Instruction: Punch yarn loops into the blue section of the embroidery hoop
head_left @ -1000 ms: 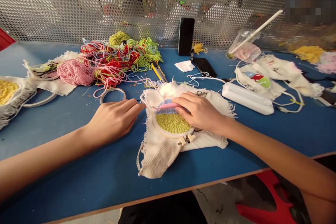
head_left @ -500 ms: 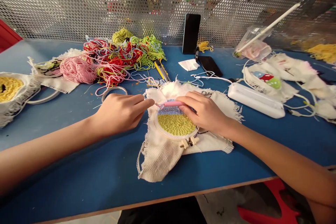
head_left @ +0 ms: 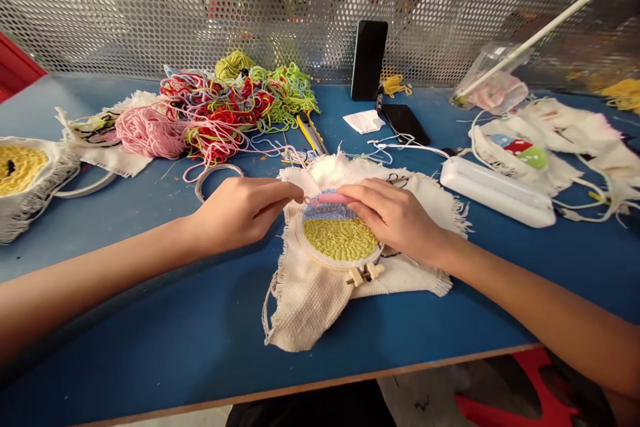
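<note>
My right hand (head_left: 403,217) is closed around the pink handle of a punch needle (head_left: 334,199), held nearly level with its tip to the left. Fingers of my left hand (head_left: 237,210) pinch a thin pinkish strand (head_left: 311,200) right at that tip; its exact kind is too small to tell. Beneath both hands lies a round embroidery hoop (head_left: 313,255), its screw clamp (head_left: 365,273) toward me. It grips cream fringed cloth (head_left: 305,313). Within the hoop, yellow-green loops (head_left: 340,239) fill the lower half and light blue loops (head_left: 320,212) lie above, partly covered by my right hand.
A tangled yarn pile (head_left: 225,107) sits back left, near a yellow cutter (head_left: 311,133). One phone (head_left: 369,60) stands upright, another (head_left: 406,123) lies flat. On the right are a white lamp-like bar (head_left: 497,190) and more cloth (head_left: 575,123). A perforated metal panel (head_left: 150,13) borders the table.
The whole view has shifted slightly. My left fingers are still at the needle's tip, and the strand there now shows as a small loop. My right hand keeps its hold.
</note>
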Demonstrator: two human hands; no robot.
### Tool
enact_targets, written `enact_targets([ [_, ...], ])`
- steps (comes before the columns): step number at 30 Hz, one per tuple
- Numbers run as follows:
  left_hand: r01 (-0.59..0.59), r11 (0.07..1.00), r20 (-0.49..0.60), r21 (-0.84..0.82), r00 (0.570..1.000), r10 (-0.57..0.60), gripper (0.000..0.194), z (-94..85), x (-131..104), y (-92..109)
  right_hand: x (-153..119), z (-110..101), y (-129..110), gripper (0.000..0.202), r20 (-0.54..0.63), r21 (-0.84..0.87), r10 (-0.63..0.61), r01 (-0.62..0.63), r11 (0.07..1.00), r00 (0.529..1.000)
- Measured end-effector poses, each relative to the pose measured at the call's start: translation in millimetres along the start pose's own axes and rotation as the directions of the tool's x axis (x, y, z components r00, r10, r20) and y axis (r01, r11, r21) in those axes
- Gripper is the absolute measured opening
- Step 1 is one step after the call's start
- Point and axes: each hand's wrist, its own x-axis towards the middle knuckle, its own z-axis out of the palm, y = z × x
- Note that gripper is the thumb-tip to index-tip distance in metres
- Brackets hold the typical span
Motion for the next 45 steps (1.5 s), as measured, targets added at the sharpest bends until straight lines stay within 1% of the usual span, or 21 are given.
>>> enact_targets([
  [2, 0.097, 0.991, 0.076, -0.088, 0.993, -0.091, 0.026, -2.3, 4.8, 4.7, 0.1, -0.2, 1.0, 0.026, -0.013, -0.024, 0.003, -0.003, 1.000, 1.000],
  [4, 0.171, 0.976, 0.145, -0.133, 0.978, -0.152, 0.027, -4.6, 10.2, 9.4, 0.6, -0.1, 2.2, 0.027, -0.029, -0.033, 0.007, -0.008, 0.999, 1.000],
  [6, 0.176, 0.978, 0.142, -0.110, 0.977, -0.159, 0.027, -5.3, 14.2, 11.9, 1.3, 0.3, 3.6, 0.028, -0.039, -0.025, 0.016, -0.017, 1.000, 0.999],
  [8, 0.119, 0.993, 0.071, 0.000, 0.990, -0.118, 0.027, -4.2, 15.6, 11.4, 2.2, 0.6, 4.8, 0.029, -0.038, -0.002, 0.036, -0.036, 0.999, 0.999],
  [10, 0.038, 0.982, -0.003, 0.186, 0.999, -0.038, 0.026, -2.9, 14.3, 9.3, 2.9, 0.6, 5.5, 0.029, -0.031, 0.033, 0.051, -0.050, 0.998, 0.998],
  [11, -0.007, 0.955, -0.023, 0.296, 1.000, 0.015, 0.026, -2.7, 13.0, 8.4, 3.1, 0.5, 5.6, 0.030, -0.028, 0.050, 0.057, -0.056, 0.997, 0.998],
  [13, -0.097, 0.861, -0.022, 0.500, 0.992, 0.124, 0.024, -4.2, 10.4, 8.0, 3.0, 0.0, 5.6, 0.032, -0.026, 0.082, 0.084, -0.082, 0.993, 0.996],
  [15, -0.166, 0.757, 0.004, 0.632, 0.978, 0.211, 0.023, -8.0, 8.7, 9.9, 2.5, -0.4, 5.5, 0.035, -0.017, 0.122, 0.144, -0.140, 0.983, 0.989],
  [16, -0.191, 0.720, 0.021, 0.667, 0.971, 0.238, 0.024, -10.3, 8.4, 11.4, 2.2, -0.5, 5.5, 0.035, -0.008, 0.143, 0.174, -0.171, 0.975, 0.985],
  [18, -0.223, 0.689, 0.053, 0.690, 0.965, 0.259, 0.026, -14.8, 8.7, 14.5, 1.8, -0.8, 5.5, 0.031, 0.006, 0.174, 0.200, -0.198, 0.965, 0.980],
  [21, -0.233, 0.709, 0.073, 0.665, 0.966, 0.249, 0.029, -18.9, 10.5, 16.7, 2.2, -1.5, 5.7, 0.022, 0.004, 0.189, 0.157, -0.155, 0.970, 0.988],
  [23, -0.236, 0.719, 0.069, 0.654, 0.965, 0.253, 0.029, -19.0, 11.2, 15.9, 2.7, -2.0, 6.0, 0.021, 0.002, 0.194, 0.137, -0.135, 0.972, 0.991],
  [27, -0.244, 0.706, 0.052, 0.664, 0.958, 0.281, 0.026, -14.2, 10.3, 11.0, 3.5, -3.6, 6.4, 0.023, 0.015, 0.210, 0.119, -0.120, 0.970, 0.993],
  [29, -0.220, 0.735, 0.018, 0.641, 0.962, 0.272, 0.025, -10.9, 9.6, 8.6, 3.9, -4.8, 6.2, 0.023, -0.001, 0.212, 0.112, -0.109, 0.971, 0.994],
  [31, -0.155, 0.814, -0.030, 0.560, 0.978, 0.206, 0.025, -8.6, 10.1, 7.3, 4.5, -6.1, 5.9, 0.023, -0.025, 0.206, 0.104, -0.097, 0.974, 0.994],
  [33, -0.045, 0.915, -0.074, 0.402, 0.994, 0.081, 0.027, -8.3, 12.3, 7.3, 5.2, -7.0, 5.5, 0.023, -0.040, 0.192, 0.095, -0.086, 0.978, 0.995],
  [35, 0.072, 0.976, -0.079, 0.204, 0.995, -0.057, 0.028, -9.9, 15.6, 8.0, 5.7, -7.0, 5.6, 0.024, -0.049, 0.162, 0.080, -0.071, 0.984, 0.996],
  [37, 0.151, 0.988, -0.045, 0.031, 0.988, -0.149, 0.028, -12.5, 19.1, 8.6, 5.6, -6.0, 6.6, 0.025, -0.058, 0.127, 0.052, -0.045, 0.991, 0.997],
  [40, 0.225, 0.965, 0.038, -0.132, 0.974, -0.222, 0.029, -15.7, 22.0, 8.3, 4.3, -4.5, 10.2, 0.029, -0.068, 0.059, 0.020, -0.016, 0.998, 0.998],
  [42, 0.252, 0.951, 0.061, -0.177, 0.968, -0.245, 0.029, -16.2, 22.0, 7.8, 3.4, -4.4, 13.0, 0.030, -0.087, -0.044, 0.013, -0.017, 0.999, 0.996],
  [45, 0.225, 0.964, 0.007, -0.143, 0.974, -0.226, 0.028, -14.8, 20.3, 7.3, 2.9, -5.4, 15.0, 0.035, -0.099, -0.194, 0.029, -0.048, 0.980, 0.995],
])
